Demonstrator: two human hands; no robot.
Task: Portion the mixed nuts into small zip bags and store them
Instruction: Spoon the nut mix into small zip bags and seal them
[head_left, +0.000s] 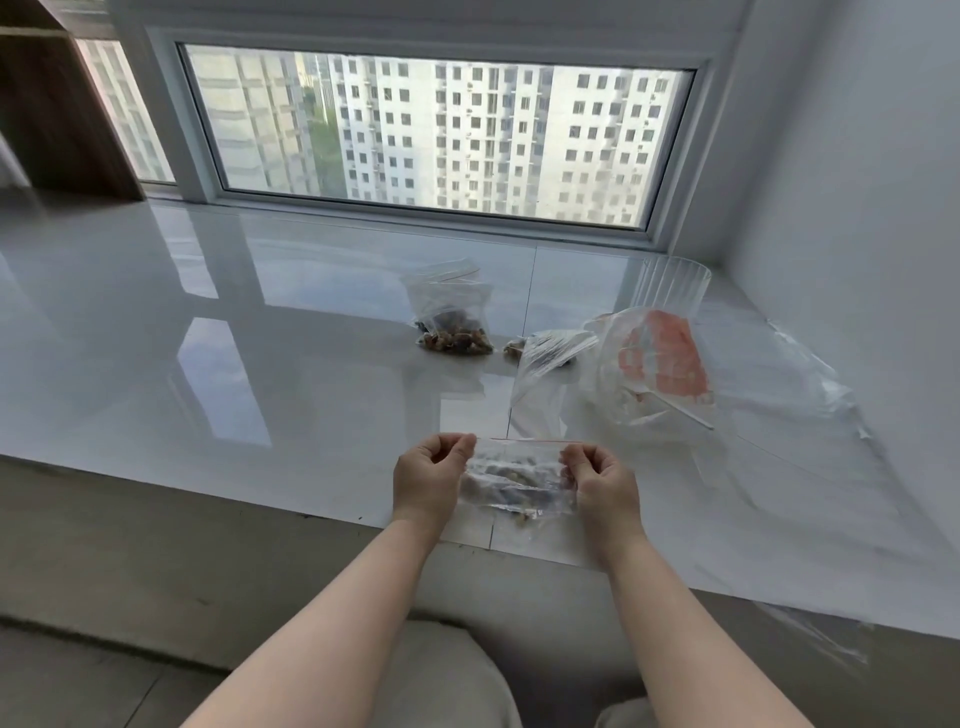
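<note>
Both forearms stretched forward, left hand (428, 480) and right hand (605, 486) pinching the top corners of a small zip bag (517, 480) holding nuts, another filled bag (454, 314) standing on the tabletop (260, 364)

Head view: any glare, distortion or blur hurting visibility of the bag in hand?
Head view: daylight from the window mirrors across the glossy sill; wide-angle bends the window frame; the small zip bag pinched between left hand and right hand reads soft, so its nuts are indistinct.
</note>
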